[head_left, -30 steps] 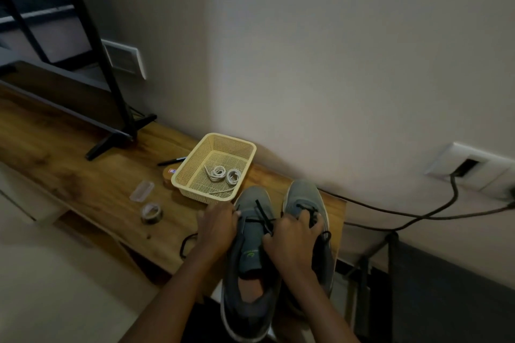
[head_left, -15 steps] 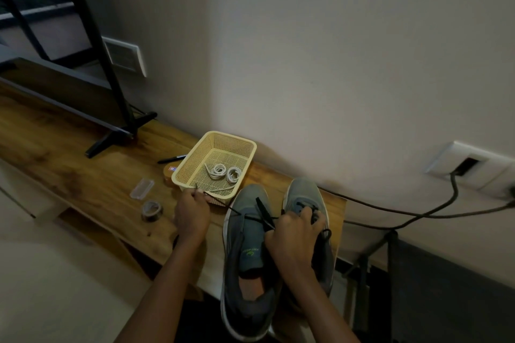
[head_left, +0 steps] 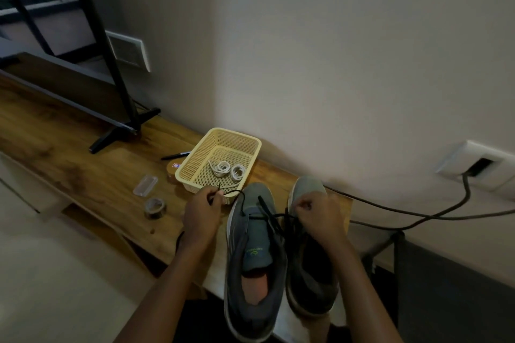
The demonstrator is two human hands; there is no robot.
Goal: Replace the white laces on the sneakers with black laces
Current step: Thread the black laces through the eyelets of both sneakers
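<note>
Two grey sneakers stand side by side at the near end of the wooden shelf, the left sneaker (head_left: pixel 255 256) and the right sneaker (head_left: pixel 308 281). A black lace (head_left: pixel 252 216) runs through the lower eyelets of the left sneaker. My left hand (head_left: pixel 202 216) pinches one end of it, pulled out to the left of the shoe. My right hand (head_left: pixel 315 220) is curled over the right sneaker's front and grips the other end. Coiled white laces (head_left: pixel 228 170) lie in the yellow mesh basket (head_left: pixel 195 167) behind my left hand.
On the wooden shelf (head_left: pixel 83 170) lie a roll of tape (head_left: pixel 155 206), a small clear plastic case (head_left: pixel 145 185) and a black pen (head_left: pixel 175 155). A black stand foot (head_left: pixel 119 133) rests farther left. A dark cable (head_left: pixel 418 213) runs from a wall socket (head_left: pixel 479 166) on the right.
My left hand left the sneaker's side and drew a lace end out to the left. My right hand shifted right off the left shoe's tongue and pulled the other end taut.
</note>
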